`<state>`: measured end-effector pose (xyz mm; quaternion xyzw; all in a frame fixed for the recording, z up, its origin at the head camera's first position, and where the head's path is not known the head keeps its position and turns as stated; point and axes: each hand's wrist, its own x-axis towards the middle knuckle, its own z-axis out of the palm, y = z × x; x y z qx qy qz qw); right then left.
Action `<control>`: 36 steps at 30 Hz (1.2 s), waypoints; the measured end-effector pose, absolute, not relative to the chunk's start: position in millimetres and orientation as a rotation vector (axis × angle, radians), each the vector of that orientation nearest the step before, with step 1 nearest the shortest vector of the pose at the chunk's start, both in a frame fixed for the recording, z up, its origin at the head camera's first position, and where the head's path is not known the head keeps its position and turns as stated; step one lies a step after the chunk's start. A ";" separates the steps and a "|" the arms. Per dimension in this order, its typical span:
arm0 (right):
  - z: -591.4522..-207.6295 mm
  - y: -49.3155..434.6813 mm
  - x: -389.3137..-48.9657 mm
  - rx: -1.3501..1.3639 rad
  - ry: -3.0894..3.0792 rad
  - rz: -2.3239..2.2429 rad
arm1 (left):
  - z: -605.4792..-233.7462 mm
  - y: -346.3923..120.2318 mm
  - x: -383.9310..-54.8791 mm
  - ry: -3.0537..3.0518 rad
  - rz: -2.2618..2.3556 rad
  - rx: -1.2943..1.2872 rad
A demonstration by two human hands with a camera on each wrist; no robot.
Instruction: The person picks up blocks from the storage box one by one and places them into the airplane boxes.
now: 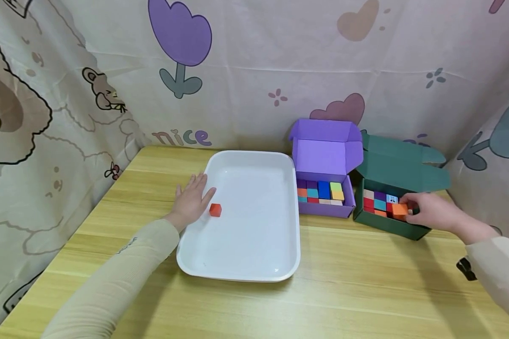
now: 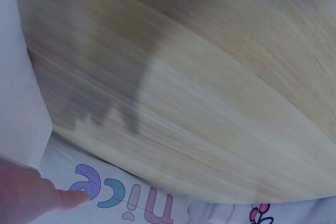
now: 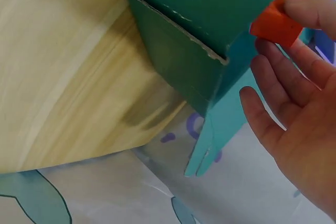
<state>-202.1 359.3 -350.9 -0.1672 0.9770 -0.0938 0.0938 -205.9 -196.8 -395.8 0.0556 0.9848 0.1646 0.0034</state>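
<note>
My right hand (image 1: 434,212) pinches an orange block (image 1: 400,211) between thumb and fingers, at the right end of the open green box (image 1: 390,227). In the right wrist view the same orange block (image 3: 281,17) shows beside the green box wall (image 3: 178,56). Several coloured blocks (image 1: 379,205) sit inside that box. On the left, my left hand (image 1: 191,200) rests with spread fingers at the left rim of the white tray (image 1: 254,240). A small red-orange block (image 1: 215,210) lies in the tray, just right of that hand.
Between tray and green box stands an open purple box (image 1: 326,209) with several coloured blocks in it. Both lids lean back toward the printed curtain (image 1: 254,94). The wooden table (image 1: 343,292) extends in front of the tray and boxes.
</note>
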 end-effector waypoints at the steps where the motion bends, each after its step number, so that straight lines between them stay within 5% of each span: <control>1: -352.3 359.4 -202.9 -0.492 2.891 -0.287 | -395.8 -197.0 -205.9 3.087 0.517 0.175; 36: -374.3 365.9 -220.6 -0.563 2.716 -0.475 | -396.9 -197.3 -207.7 3.088 0.533 0.166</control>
